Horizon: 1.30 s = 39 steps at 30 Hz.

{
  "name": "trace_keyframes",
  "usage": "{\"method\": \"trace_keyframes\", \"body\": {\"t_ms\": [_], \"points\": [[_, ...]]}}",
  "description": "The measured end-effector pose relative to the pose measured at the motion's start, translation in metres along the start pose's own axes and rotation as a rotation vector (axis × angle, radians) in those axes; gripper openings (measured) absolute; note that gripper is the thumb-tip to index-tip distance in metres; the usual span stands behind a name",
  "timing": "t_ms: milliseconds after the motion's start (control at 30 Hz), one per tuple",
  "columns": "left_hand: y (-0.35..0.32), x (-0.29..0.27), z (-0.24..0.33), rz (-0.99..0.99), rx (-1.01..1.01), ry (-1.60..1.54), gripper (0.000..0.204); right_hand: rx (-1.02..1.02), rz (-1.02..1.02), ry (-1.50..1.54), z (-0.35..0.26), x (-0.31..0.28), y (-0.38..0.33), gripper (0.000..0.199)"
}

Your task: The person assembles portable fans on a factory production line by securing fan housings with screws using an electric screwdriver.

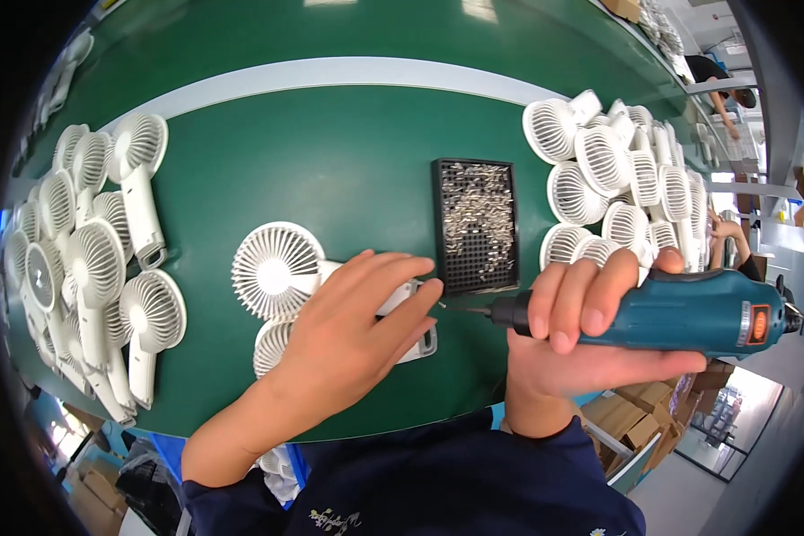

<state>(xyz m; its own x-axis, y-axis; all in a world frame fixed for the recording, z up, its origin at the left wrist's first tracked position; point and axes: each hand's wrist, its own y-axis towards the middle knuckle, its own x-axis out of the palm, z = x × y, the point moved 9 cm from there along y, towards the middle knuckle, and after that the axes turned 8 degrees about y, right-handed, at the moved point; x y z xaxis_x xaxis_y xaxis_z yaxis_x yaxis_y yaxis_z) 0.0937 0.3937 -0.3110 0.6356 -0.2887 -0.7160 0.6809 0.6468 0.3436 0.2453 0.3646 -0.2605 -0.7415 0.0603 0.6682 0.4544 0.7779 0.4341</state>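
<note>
Two white handheld fans lie side by side in front of me, an upper fan point(275, 271) and a lower fan point(272, 347), their handles pointing right. Across those handles rests my left hand point(353, 317), fingers curved over and holding the upper fan's handle; its grip underneath is partly hidden. My right hand point(567, 344) is closed around a teal electric screwdriver point(679, 313), held level with its bit pointing left. The bit's tip is close to my left thumb and index finger. Whether a screw sits on the tip is too small to tell.
A black tray point(439, 223) full of small metal screws lies beyond the bit on the green table point(348, 170). Piles of white fans stand left point(94, 263) and right point(603, 161). Cardboard boxes point(630, 420) are at lower right. Other people point(722, 85) work at far right.
</note>
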Motion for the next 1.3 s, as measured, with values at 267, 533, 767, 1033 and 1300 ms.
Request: {"method": "trace_keyframes", "body": {"t_ms": [267,533,767,1033,1300], "points": [[-0.003,0.0,-0.002,0.023,0.003,-0.047,0.018,0.11,-0.009,0.099,0.013,0.003,-0.011,0.089],[-0.002,-0.003,-0.001,0.008,0.006,-0.013,0.015,0.117,0.051,0.149,0.015,-0.003,-0.012,0.09],[-0.002,-0.005,-0.002,0.01,0.021,-0.02,0.016,0.019,0.081,0.168,0.006,-0.005,-0.009,0.087],[0.0,-0.006,-0.004,-0.007,-0.03,-0.093,0.015,0.018,0.05,0.149,0.014,-0.005,-0.006,0.072],[0.0,-0.007,-0.005,-0.003,-0.033,-0.116,0.015,-0.006,0.137,0.178,0.012,-0.011,-0.005,0.071]]}}
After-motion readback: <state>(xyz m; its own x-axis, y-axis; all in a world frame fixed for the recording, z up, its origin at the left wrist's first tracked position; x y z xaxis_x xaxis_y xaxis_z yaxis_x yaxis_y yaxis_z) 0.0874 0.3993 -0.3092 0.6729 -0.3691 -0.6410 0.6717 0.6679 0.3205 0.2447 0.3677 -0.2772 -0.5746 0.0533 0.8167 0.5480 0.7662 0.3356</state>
